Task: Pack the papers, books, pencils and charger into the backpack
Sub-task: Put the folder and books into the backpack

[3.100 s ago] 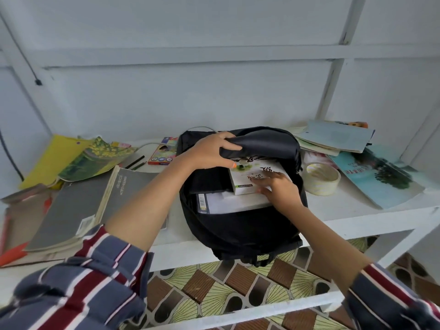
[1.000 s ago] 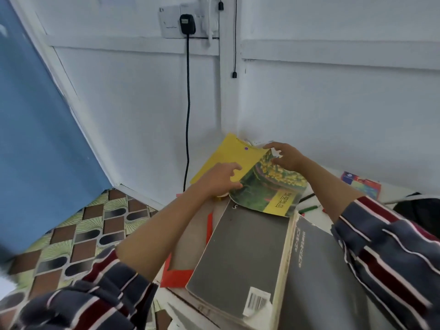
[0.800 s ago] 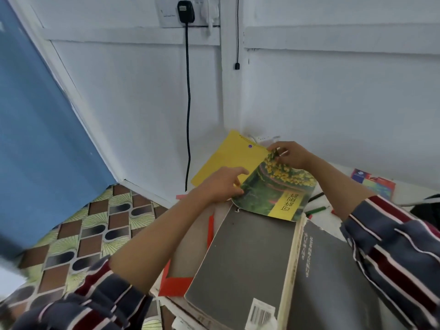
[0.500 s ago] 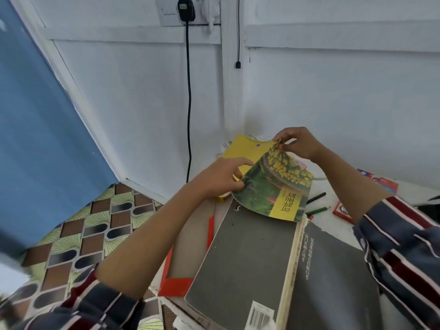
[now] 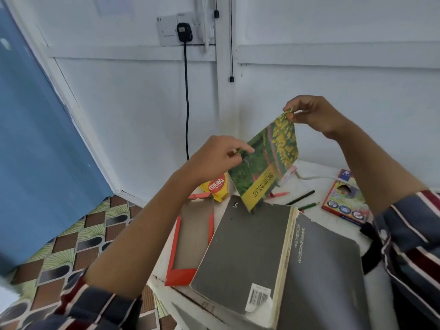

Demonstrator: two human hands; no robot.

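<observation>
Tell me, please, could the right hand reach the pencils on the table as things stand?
Probably, once freed: the right hand pinches the booklet by its top corner; the pencils lie uncovered below it.

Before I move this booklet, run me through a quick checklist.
1. Left hand pinches booklet edge: ok.
2. Right hand pinches its top corner: ok.
3. Booklet clear of grey book: cannot tell, lower corner overlaps it in view.
4. Backpack open: cannot tell, mouth out of view.
5. Pencils packed: not ok, lying on table.
</observation>
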